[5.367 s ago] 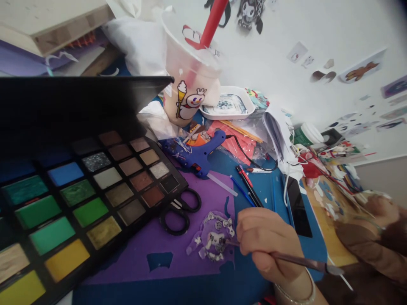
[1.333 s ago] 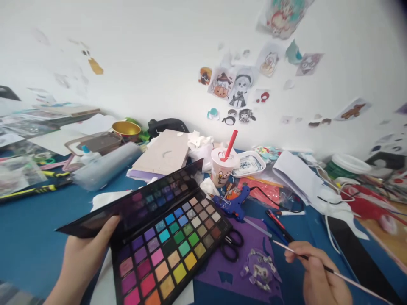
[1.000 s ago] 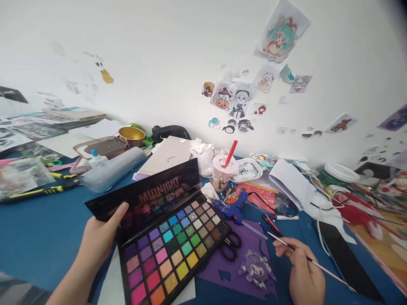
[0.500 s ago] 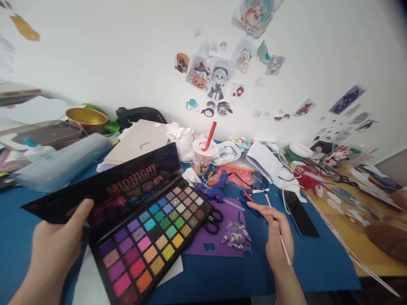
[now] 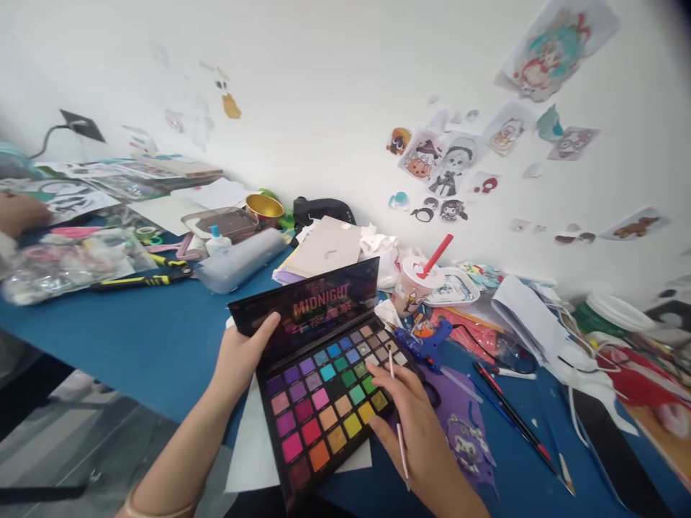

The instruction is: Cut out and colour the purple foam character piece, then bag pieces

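Observation:
An open eyeshadow palette (image 5: 342,388) with rows of coloured pans stands at the middle front, its black lid (image 5: 324,302) raised and tilted. My left hand (image 5: 245,356) grips the left edge of that lid, thumb on its inner face. Over the right side of the pans is my right hand (image 5: 410,417), with a thin pale brush (image 5: 400,446) held between its fingers, tip pointing up. Partly behind this hand, black scissors lie on purple felt (image 5: 453,396), beside a small purple and grey character piece (image 5: 467,439). White paper (image 5: 251,446) lies under the palette.
Behind the palette stand a cup (image 5: 413,288) with a red straw and a blue glue gun (image 5: 432,345). Brushes (image 5: 518,417) and a phone (image 5: 615,453) lie right. A plastic roll (image 5: 240,259), cutters and bags are left. Another person's hand (image 5: 24,214) is far left.
The view has swung left. My right hand has moved left with the brush, from beside the felt to over the palette. My left hand still holds the lid.

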The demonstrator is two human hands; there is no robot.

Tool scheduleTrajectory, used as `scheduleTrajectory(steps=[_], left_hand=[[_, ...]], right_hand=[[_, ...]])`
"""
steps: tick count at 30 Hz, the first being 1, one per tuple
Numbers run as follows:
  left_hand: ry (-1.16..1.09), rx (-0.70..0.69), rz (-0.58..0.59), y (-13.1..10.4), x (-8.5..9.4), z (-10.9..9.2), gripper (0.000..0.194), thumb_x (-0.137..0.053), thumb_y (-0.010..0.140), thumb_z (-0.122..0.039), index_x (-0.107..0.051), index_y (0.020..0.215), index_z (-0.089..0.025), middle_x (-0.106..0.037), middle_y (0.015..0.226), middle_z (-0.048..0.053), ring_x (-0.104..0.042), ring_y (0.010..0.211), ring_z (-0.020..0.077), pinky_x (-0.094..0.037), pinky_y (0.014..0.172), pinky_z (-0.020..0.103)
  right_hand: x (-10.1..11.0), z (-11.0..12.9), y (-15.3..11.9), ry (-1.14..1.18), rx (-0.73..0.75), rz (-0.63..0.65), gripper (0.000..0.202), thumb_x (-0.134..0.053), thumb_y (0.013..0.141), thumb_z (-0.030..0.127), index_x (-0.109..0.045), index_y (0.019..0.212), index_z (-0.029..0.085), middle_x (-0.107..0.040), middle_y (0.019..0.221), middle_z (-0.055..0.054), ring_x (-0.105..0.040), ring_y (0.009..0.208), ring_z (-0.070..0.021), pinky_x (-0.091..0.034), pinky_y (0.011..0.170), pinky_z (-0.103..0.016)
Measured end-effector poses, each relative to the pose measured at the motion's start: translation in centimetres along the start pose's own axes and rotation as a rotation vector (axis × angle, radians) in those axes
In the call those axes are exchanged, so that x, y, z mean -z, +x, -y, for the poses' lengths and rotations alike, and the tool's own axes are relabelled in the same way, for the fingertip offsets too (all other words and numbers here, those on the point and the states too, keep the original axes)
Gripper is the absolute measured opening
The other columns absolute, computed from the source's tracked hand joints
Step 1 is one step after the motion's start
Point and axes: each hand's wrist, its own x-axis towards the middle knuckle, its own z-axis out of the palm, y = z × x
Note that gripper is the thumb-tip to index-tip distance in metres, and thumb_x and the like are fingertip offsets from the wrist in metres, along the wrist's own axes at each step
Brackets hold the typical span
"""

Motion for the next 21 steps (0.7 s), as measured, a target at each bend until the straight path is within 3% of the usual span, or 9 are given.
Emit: scheduleTrajectory(steps=[10,15,21], left_hand=[[-0.031,-0.014,0.049,-0.6,0.2,-0.9,0.044,-0.057,0.068,-0.051,-0.071,0.092,-0.016,-0.072,0.097,0.006,-0.063,0.097,0.0290,-0.050,0.086,0.038],[0.002,-0.002,0.055,-0.7,0.4,-1.1,0.044,-0.055,0.066,-0.052,-0.071,0.088,-0.017,-0.072,0.093,0.005,-0.064,0.093,0.0283,-0.052,0.083,0.037],[0.119,0.074,-0.018,-0.5,0.3,-0.8,0.053,-0.057,0.060,-0.052,-0.069,0.090,-0.010,-0.071,0.093,0.011,-0.061,0.099,0.0362,-0.048,0.086,0.049]], right_hand=[[-3.4,3.9,2.9,0.036,0.093,0.191,0.046,-0.064,0.080,0.024,-0.048,0.123,0.019,-0.055,0.129,-0.007,-0.045,0.118,-0.0287,-0.042,0.097,-0.046],[-4.4,3.9,3.0,-0.071,0.132,0.189,0.041,-0.064,0.081,0.033,-0.052,0.117,0.018,-0.061,0.121,-0.008,-0.046,0.116,-0.0304,-0.036,0.099,-0.052],[-4.7,3.9,3.0,-0.134,0.167,0.131,0.044,-0.053,0.085,0.048,-0.052,0.114,0.014,-0.063,0.115,-0.009,-0.047,0.112,-0.0251,-0.036,0.099,-0.042]])
